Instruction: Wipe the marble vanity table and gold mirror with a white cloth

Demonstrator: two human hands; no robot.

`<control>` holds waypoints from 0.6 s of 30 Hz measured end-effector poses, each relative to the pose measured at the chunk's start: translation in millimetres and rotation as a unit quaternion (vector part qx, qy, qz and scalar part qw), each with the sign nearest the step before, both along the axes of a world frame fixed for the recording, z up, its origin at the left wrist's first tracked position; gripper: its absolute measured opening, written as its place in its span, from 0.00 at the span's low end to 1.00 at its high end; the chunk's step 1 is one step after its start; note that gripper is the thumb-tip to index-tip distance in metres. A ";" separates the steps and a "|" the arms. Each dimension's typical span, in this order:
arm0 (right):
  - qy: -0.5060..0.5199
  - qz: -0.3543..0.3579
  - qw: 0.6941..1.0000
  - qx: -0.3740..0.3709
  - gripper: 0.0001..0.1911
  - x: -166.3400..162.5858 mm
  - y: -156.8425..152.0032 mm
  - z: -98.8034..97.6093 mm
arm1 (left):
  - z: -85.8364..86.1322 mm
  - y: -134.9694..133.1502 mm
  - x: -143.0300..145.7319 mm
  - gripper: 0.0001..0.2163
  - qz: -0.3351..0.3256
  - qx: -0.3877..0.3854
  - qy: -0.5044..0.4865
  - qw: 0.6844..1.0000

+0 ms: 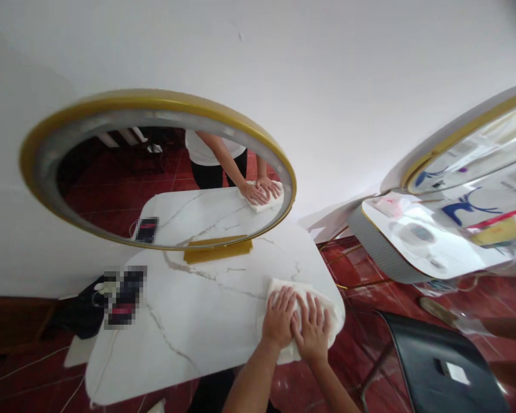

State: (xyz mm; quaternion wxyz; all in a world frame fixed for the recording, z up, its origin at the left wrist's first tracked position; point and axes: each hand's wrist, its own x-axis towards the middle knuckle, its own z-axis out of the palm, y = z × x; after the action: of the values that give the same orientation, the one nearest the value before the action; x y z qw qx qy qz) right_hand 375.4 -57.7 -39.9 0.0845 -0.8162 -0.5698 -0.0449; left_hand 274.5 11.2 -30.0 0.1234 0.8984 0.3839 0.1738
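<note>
A folded white cloth (298,284) lies on the right end of the white marble-patterned table (189,338). My left hand (279,315) rests flat on it, fingers stretched forward. Beside it, my right hand (313,328) also lies flat on the cloth, its fingers spread, the two thumbs close together. Both palms press down from above and neither hand wraps round the cloth. The oval gold-rimmed mirror (163,103) behind the table reflects both arms and the cloth.
A blurred-out dark object (126,295) lies at the table's left end. The mirror's gold base (218,250) stands at the back. To the right are a black chair (447,367), a second white table (382,246) with bags and packages, and another person's leg (507,328).
</note>
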 end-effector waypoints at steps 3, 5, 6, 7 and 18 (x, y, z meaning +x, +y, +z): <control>0.014 0.026 1.000 0.004 0.31 -35.4 1.7 -0.1 | -2.0 -4.3 -38.2 0.24 0.031 -0.002 0.010 0.999; 0.023 0.047 0.999 0.005 0.31 -59.8 5.8 0.1 | -1.3 -4.4 -66.1 0.24 0.056 0.001 0.019 0.998; 0.027 0.059 0.998 0.003 0.31 -72.2 8.3 0.1 | 0.0 -3.8 -80.6 0.24 0.064 0.003 0.026 0.998; 0.032 0.070 0.997 0.001 0.31 -84.8 11.0 0.2 | 2.1 -3.1 -95.3 0.25 0.069 0.005 0.036 0.997; 0.097 0.218 0.970 0.034 0.34 -209.2 44.7 3.8 | 3.7 3.9 -242.5 0.26 0.171 0.094 0.141 0.971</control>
State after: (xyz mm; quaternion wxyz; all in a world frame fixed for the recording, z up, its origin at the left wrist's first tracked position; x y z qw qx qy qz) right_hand 166.2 -12.9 -36.1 0.1751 -0.6691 -0.7214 0.0347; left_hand 32.0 15.1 -26.3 -0.0485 0.8424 0.5275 0.0992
